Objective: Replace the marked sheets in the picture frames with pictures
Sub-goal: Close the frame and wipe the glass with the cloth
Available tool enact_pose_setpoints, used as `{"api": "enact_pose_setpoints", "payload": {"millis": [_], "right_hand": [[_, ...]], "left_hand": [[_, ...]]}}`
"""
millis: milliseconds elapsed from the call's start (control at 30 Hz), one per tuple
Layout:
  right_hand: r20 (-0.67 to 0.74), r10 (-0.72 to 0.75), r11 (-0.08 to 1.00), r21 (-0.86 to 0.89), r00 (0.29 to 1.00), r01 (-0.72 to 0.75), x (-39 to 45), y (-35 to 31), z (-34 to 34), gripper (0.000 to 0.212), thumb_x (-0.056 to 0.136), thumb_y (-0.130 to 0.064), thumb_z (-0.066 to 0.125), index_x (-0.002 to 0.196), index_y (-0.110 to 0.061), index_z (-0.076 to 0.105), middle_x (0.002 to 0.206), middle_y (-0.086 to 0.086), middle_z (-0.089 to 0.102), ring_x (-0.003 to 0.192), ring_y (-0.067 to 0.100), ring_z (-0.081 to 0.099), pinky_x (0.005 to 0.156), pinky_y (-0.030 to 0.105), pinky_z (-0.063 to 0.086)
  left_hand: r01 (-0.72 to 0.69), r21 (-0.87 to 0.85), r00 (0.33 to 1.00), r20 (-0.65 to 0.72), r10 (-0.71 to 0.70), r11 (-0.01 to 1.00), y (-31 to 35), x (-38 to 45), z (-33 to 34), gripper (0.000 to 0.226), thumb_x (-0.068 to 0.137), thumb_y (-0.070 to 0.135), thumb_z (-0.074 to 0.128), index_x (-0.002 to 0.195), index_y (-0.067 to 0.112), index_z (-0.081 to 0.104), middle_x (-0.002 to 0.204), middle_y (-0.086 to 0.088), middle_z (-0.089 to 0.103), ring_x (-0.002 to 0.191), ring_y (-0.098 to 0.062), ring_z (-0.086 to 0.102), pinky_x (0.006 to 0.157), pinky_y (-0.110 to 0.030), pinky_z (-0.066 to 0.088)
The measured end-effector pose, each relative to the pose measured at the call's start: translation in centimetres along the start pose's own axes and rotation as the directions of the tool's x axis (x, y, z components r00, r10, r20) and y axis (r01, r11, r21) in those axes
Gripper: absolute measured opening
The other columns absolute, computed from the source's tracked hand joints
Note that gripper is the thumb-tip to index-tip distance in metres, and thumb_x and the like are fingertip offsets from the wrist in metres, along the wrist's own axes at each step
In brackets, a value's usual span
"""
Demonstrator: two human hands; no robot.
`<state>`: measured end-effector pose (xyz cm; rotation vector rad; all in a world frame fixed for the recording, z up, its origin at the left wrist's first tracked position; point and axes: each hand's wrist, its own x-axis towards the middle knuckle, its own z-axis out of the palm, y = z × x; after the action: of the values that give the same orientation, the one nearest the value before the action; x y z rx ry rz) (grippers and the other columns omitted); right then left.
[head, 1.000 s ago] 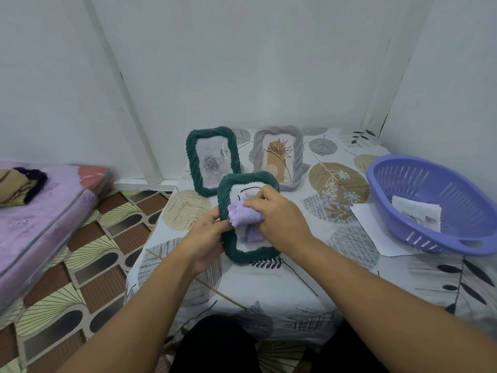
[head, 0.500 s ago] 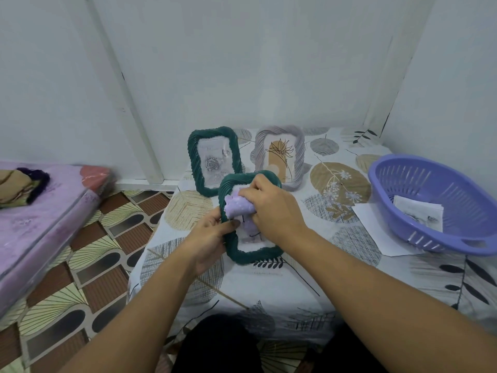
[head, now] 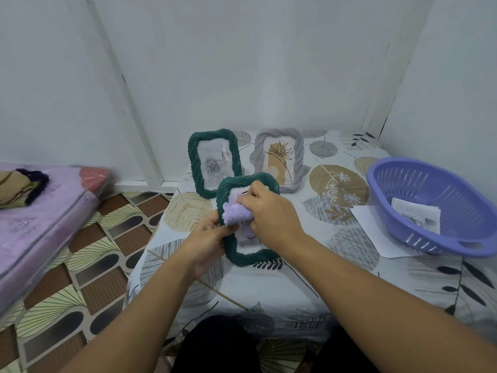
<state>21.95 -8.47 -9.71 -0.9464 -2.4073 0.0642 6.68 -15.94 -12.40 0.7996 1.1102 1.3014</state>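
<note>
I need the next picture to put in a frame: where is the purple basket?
In the head view the purple basket stands at the right edge of the table, partly on a white sheet, right of the grey frame; a picture lies inside it.

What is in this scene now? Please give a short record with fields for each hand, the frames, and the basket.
left hand: left hand grips the left edge of the dark green ridged picture frame
right hand: right hand presses a crumpled lilac cloth on that frame's front
standing frames: green frame with a rose picture; grey ridged frame with a plant picture
basket: purple plastic slotted basket holding printed paper
surface: leaf-patterned tablecloth
</note>
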Motion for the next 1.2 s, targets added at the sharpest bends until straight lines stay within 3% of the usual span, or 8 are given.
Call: {"api": "enact_pose_setpoints", "payload": {"millis": [133,267,433,633,1000,1200], "right_hand": [[0.015,-0.032,0.999,0.039,0.999,0.031,-1.2,0.3,0.5,0.038,0.063,-0.012,0.08,0.1,-0.018,0.073,0.097,-0.001,0.054,0.068,0.025,0.057,0.048,0.034,0.049],[-0.005,0.008,1.0,-0.005,1.0,-0.008,0.0,0.1,0.1,0.029,0.07,-0.011,0.074,0.098,-0.018,0.071,0.097,0.0,0.052,0.069,0.027,0.057,0.05,0.037,0.049],[0.018,-0.036,0.998,0.049,0.999,0.035,-1.8,0.1,0.7,0.033,0.066,-0.017,0.077,0.099,-0.017,0.073,0.098,0.002,0.055,0.068,0.027,0.058,0.049,0.036,0.05],[-0.013,0.003,0.999,0.032,1.0,-0.003,-0.5,0.1,0.3,0.03,0.07,-0.008,0.074,0.098,-0.018,0.072,0.097,0.001,0.053,0.068,0.026,0.057,0.049,0.035,0.048],[0.026,0.016,0.998,0.054,1.0,-0.018,-1.4,0.6,0.5,0.032,0.064,-0.014,0.079,0.095,-0.018,0.072,0.097,-0.001,0.053,0.067,0.025,0.056,0.05,0.035,0.049],[0.052,0.001,0.998,0.059,0.999,-0.004,-2.9,0.5,1.2,0.039,0.056,-0.01,0.081,0.092,-0.019,0.073,0.094,-0.002,0.052,0.062,0.024,0.055,0.046,0.028,0.04]], "left_hand": [[0.005,0.017,1.0,0.002,-0.005,1.0,-0.2,0.1,-0.1,0.039,0.1,-0.001,0.06,0.138,0.009,0.058,0.129,-0.022,0.068,0.123,-0.038,0.064,0.109,-0.053,0.049],[-0.008,-0.024,1.0,0.006,0.008,1.0,-0.2,-0.1,0.0,0.037,0.101,-0.005,0.053,0.136,0.006,0.059,0.127,-0.023,0.069,0.12,-0.037,0.066,0.101,-0.046,0.056],[0.0,0.022,1.0,0.019,-0.001,1.0,-0.2,0.1,-0.2,0.04,0.1,-0.003,0.059,0.138,0.008,0.058,0.129,-0.023,0.068,0.122,-0.04,0.065,0.107,-0.052,0.051],[-0.01,-0.016,1.0,0.024,0.011,1.0,-0.2,-0.2,0.0,0.037,0.1,-0.003,0.055,0.136,0.005,0.059,0.127,-0.022,0.069,0.121,-0.036,0.066,0.102,-0.044,0.056],[-0.002,-0.017,0.999,0.033,0.003,1.0,-0.3,0.0,-0.2,0.04,0.099,-0.002,0.06,0.138,0.006,0.058,0.131,-0.022,0.067,0.124,-0.038,0.064,0.108,-0.05,0.049],[0.007,-0.015,1.0,0.008,-0.007,1.0,-0.4,0.1,-0.2,0.04,0.099,-0.006,0.056,0.136,0.008,0.059,0.128,-0.02,0.069,0.122,-0.038,0.065,0.101,-0.044,0.056]]}}
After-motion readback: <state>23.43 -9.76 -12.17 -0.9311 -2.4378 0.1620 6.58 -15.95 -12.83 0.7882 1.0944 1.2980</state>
